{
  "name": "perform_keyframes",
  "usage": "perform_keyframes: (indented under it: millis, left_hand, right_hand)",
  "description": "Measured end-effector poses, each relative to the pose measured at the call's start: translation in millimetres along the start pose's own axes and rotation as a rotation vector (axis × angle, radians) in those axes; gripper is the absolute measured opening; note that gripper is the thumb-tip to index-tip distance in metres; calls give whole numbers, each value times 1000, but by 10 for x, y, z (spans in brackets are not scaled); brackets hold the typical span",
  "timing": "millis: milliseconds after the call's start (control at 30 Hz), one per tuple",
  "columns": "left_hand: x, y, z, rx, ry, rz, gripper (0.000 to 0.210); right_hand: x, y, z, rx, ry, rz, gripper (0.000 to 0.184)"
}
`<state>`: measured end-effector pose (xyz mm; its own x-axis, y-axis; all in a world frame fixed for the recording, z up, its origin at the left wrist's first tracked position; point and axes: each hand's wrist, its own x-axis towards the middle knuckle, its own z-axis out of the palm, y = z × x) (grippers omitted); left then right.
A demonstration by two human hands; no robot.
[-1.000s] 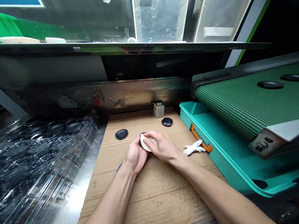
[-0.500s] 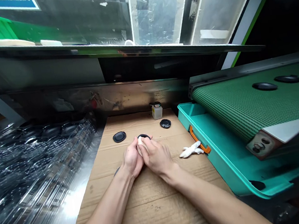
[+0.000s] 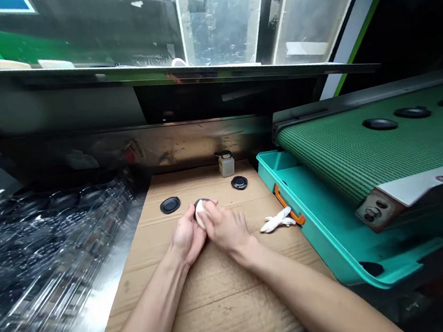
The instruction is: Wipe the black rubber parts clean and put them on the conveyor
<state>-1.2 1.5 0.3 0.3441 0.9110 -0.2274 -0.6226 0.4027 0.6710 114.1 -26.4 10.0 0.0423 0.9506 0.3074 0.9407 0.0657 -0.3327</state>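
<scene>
My left hand (image 3: 187, 237) is closed round a round black plastic disc (image 3: 196, 204), whose dark rim shows beyond my fingers. A white cloth (image 3: 200, 214) is pinched in my right hand (image 3: 227, 230) and pressed against the disc's face. Both hands meet above the cardboard sheet (image 3: 225, 309). Two more black discs lie flat on the cardboard, one black disc (image 3: 170, 205) to the left and another black disc (image 3: 239, 182) to the right. Behind the hands stands a small translucent bottle (image 3: 227, 165) with a dark and metallic top.
A crumpled white cloth or glove (image 3: 276, 220) lies beside the teal bin (image 3: 317, 229) with its orange handle (image 3: 288, 205). At the right, a green conveyor belt (image 3: 404, 150) carries several black discs. Clear plastic trays (image 3: 58, 275) with dark parts fill the left side.
The whole view has shifted slightly, so the surroundings sit further left. My right hand and the white cloth have moved a little on the disc; my left hand keeps its hold.
</scene>
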Motion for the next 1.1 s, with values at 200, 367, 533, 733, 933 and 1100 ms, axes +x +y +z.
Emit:
perform_keyframes:
  millis: [200, 367, 533, 733, 933, 1100]
  left_hand:
    - [-7, 132, -53, -66, 4, -13, 36]
    - [-43, 250, -73, -217, -39, -98, 37]
    - [-48, 245, -84, -229, -40, -88, 39]
    - [-31, 175, -50, -157, -76, -26, 37]
    - [-37, 150, -20, -120, -77, -34, 38]
    - [-60, 98, -1, -26, -71, -29, 35]
  right_hand:
    - [133, 433, -6, 212, 197, 244, 36]
    - [84, 483, 82, 270, 193, 249, 36]
    - [66, 408, 21, 382, 241, 267, 37]
    - [-78, 99, -111, 656, 197, 37, 41]
    - [-74, 97, -25, 790, -9, -41, 31]
    - [-46, 132, -3, 869, -95, -140, 31]
